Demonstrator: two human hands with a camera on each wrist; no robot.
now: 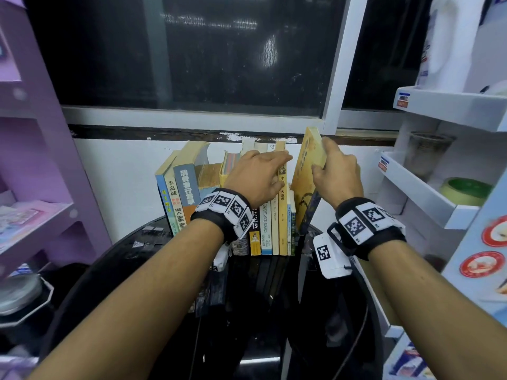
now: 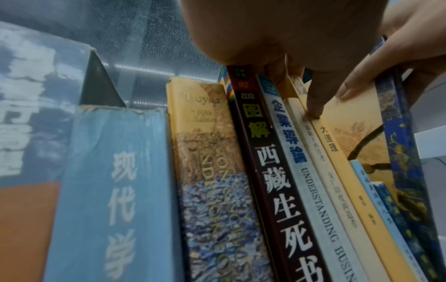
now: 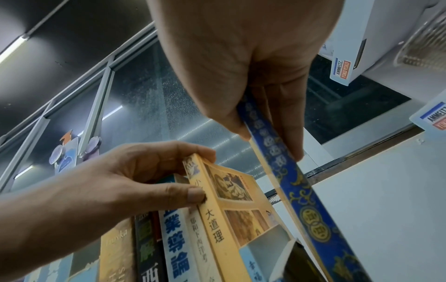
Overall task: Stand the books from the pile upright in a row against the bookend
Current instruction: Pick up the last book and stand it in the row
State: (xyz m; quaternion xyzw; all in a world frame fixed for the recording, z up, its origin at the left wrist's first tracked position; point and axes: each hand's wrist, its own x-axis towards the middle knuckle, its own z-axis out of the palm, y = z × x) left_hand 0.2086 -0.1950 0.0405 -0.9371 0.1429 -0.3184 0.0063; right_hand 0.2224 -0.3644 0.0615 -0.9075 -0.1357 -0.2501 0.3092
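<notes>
A row of upright books (image 1: 186,187) stands on a black round table (image 1: 274,311) against the white wall. My left hand (image 1: 258,174) lies over the tops at the row's right end, its fingers and thumb (image 3: 195,196) curled round the top of a thin yellow-spined book (image 3: 217,229). My right hand (image 1: 332,174) pinches the top of a large book with a yellow cover and a blue patterned spine (image 3: 272,145). This book (image 1: 304,182) leans to the right, its foot close to the row's right end. No bookend shows in any view.
A purple shelf unit (image 1: 41,160) stands at the left. A white rack (image 1: 439,212) at the right holds a glass jar (image 1: 428,152) and a green tape roll (image 1: 466,190). A dark window (image 1: 192,50) is behind. An octagonal dish (image 1: 19,294) sits low left.
</notes>
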